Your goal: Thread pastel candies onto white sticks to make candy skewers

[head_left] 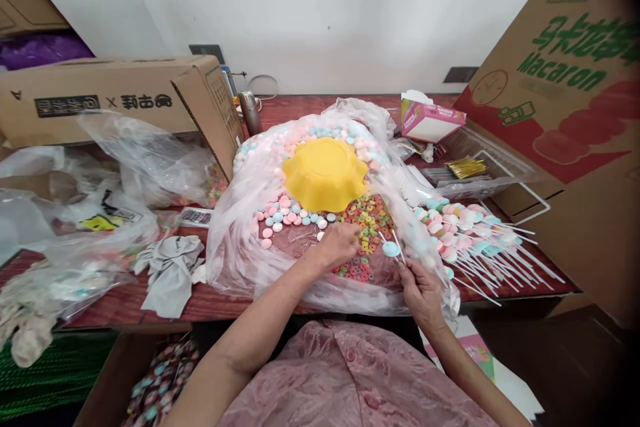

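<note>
Right of the yellow bowl point(325, 173), a carton point(545, 120) reads "Macaron". Plastic sheeting point(225, 240) spreads beneath the bowl, probably containing loose sweets point(283, 217). Nearer me than the bowl, my left hand point(340, 245) curls over ring-shaped pieces point(373, 217), grip indiscernible; my right hand point(421, 287) pinches white sticks point(399, 246) beside a blue disc point(391, 249), likely for control.

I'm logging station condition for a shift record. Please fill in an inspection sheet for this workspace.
Surface: reddish table, partly covered by translucent plastic.
Job's things: upturned yellow bowl among pastel discs; ring-shaped pieces; stick-mounted discs at right.
Clutter: crumpled grey cloth and plastic bags at left.
Hands: left hand at the ring-shaped pieces, grip unclear; right hand holds white sticks.
Cables: thin cord near the wall.
Surroundings: pale wall behind, cardboard boxes on both sides.
</note>
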Motion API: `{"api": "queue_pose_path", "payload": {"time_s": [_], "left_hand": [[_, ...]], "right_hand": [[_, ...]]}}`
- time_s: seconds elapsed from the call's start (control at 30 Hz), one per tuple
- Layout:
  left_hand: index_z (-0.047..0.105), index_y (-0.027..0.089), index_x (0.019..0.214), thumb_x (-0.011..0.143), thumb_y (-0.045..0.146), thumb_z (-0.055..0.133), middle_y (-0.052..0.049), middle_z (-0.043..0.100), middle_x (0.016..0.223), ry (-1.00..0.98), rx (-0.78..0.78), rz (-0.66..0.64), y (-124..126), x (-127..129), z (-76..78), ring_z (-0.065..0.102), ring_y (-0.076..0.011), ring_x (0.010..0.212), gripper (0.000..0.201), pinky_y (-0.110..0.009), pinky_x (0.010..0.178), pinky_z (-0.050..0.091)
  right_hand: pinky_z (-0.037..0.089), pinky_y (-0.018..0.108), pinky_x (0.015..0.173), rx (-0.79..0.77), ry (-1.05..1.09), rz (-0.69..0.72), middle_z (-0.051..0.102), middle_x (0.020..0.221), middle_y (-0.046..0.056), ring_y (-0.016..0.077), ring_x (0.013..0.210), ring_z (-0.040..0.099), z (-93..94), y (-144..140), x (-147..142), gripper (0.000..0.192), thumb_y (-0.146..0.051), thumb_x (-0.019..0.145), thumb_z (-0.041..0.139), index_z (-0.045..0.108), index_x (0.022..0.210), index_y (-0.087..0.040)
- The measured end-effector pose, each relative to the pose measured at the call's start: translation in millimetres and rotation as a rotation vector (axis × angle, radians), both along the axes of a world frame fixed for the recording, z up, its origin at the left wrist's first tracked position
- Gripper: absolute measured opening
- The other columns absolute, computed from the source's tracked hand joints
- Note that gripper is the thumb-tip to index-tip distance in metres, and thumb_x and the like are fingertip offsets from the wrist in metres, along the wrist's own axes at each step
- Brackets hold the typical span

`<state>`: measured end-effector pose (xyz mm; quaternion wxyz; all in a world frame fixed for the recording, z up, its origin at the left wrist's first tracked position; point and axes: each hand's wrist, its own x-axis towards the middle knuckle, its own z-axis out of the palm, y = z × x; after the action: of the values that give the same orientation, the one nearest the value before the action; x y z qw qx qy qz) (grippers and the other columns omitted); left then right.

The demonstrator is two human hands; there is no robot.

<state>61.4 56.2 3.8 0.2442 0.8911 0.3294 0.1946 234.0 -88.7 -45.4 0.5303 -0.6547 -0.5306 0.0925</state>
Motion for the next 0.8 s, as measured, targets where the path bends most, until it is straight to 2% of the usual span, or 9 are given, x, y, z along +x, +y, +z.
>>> {"api": "queue_pose_path", "payload": {"time_s": [0.03, 0.1, 0.2, 0.27, 0.37, 0.43, 0.6, 0.67, 0.8], "left_hand": [[0.070, 0.012, 0.088, 0.081, 0.012, 0.055, -0.007, 0.072, 0.079, -0.098, -0.068, 0.038, -3.0, -4.2, 4.2, 0.067, -0.0176, 0.072, 0.017, -0.028, 0.069, 0.053], [0.071, 0.012, 0.089, 0.083, 0.022, 0.060, -0.004, 0.071, 0.073, -0.407, -0.349, 0.115, -10.6, -13.6, 13.7, 0.063, -0.0135, 0.061, 0.016, -0.025, 0.059, 0.050], [0.073, 0.012, 0.081, 0.069, 0.030, 0.078, -0.001, 0.067, 0.064, -0.890, -0.862, 0.175, -24.6, -26.7, 26.4, 0.057, -0.0098, 0.053, 0.022, -0.022, 0.053, 0.046], [0.075, 0.012, 0.077, 0.061, 0.029, 0.084, -0.001, 0.068, 0.063, -1.023, -1.007, 0.194, -33.5, -32.1, 31.2, 0.057, -0.0090, 0.054, 0.025, -0.022, 0.054, 0.045], [0.077, 0.014, 0.076, 0.059, 0.028, 0.087, -0.002, 0.070, 0.066, -1.111, -1.073, 0.234, -42.6, -36.1, 31.6, 0.060, -0.0097, 0.057, 0.025, -0.021, 0.056, 0.045], [0.078, 0.015, 0.077, 0.060, 0.028, 0.087, -0.001, 0.071, 0.068, -1.126, -1.051, 0.252, -45.1, -38.0, 28.2, 0.060, -0.0093, 0.058, 0.023, -0.021, 0.056, 0.046], [0.079, 0.017, 0.074, 0.062, 0.027, 0.087, -0.004, 0.073, 0.077, -1.011, -0.734, 0.220, -45.8, -42.2, 15.4, 0.063, -0.0132, 0.074, 0.017, -0.026, 0.071, 0.051], [0.078, 0.017, 0.073, 0.058, 0.028, 0.089, -0.003, 0.071, 0.076, -1.016, -0.821, 0.241, -47.8, -42.5, 11.1, 0.062, -0.0126, 0.071, 0.021, -0.025, 0.068, 0.050], [0.075, 0.015, 0.069, 0.050, 0.027, 0.093, -0.001, 0.069, 0.069, -1.046, -1.237, 0.255, -56.5, -39.2, 6.8, 0.060, -0.0104, 0.061, 0.029, -0.024, 0.062, 0.048]], "right_hand": [[0.045, 0.026, 0.052, 0.028, -0.022, 0.000, 0.058, 0.058, -0.002, 0.0137, 0.053, 0.053, 1.4, -0.6, -1.2, 0.026, -0.040, 0.091, 0.057, 0.068, 0.079, -0.020], [0.049, 0.027, 0.053, 0.074, -0.060, 0.018, 0.063, 0.062, 0.000, 0.0151, 0.054, 0.057, 4.1, -2.0, -5.5, 0.024, -0.039, 0.090, 0.057, 0.070, 0.084, -0.020], [0.050, 0.026, 0.052, 0.107, -0.100, 0.086, 0.068, 0.065, 0.000, 0.0153, 0.053, 0.060, 8.0, -2.9, -16.9, 0.020, -0.034, 0.090, 0.058, 0.072, 0.090, -0.020], [0.052, 0.027, 0.052, 0.110, -0.118, 0.136, 0.070, 0.067, 0.001, 0.0156, 0.053, 0.062, 10.5, -1.7, -25.6, 0.018, -0.030, 0.090, 0.058, 0.073, 0.093, -0.021], [0.055, 0.029, 0.058, 0.102, -0.139, 0.186, 0.074, 0.074, 0.003, 0.0175, 0.059, 0.066, 14.1, 1.8, -34.1, 0.019, -0.028, 0.091, 0.057, 0.074, 0.094, -0.021], [0.054, 0.028, 0.056, 0.093, -0.149, 0.199, 0.074, 0.073, 0.003, 0.0170, 0.057, 0.065, 16.7, 3.1, -35.1, 0.019, -0.027, 0.091, 0.057, 0.074, 0.093, -0.021], [0.052, 0.026, 0.052, 0.077, -0.161, 0.205, 0.072, 0.070, 0.001, 0.0149, 0.052, 0.062, 22.0, -3.8, -30.0, 0.017, -0.026, 0.090, 0.058, 0.074, 0.091, -0.021], [0.051, 0.025, 0.049, 0.083, -0.157, 0.202, 0.070, 0.067, 0.001, 0.0147, 0.050, 0.061, 22.1, -8.2, -30.3, 0.016, -0.026, 0.090, 0.058, 0.074, 0.091, -0.021], [0.046, 0.023, 0.044, 0.118, -0.111, 0.248, 0.066, 0.060, -0.002, 0.0132, 0.046, 0.058, 18.4, -12.5, -36.1, 0.015, -0.023, 0.090, 0.059, 0.073, 0.094, -0.021]]}}
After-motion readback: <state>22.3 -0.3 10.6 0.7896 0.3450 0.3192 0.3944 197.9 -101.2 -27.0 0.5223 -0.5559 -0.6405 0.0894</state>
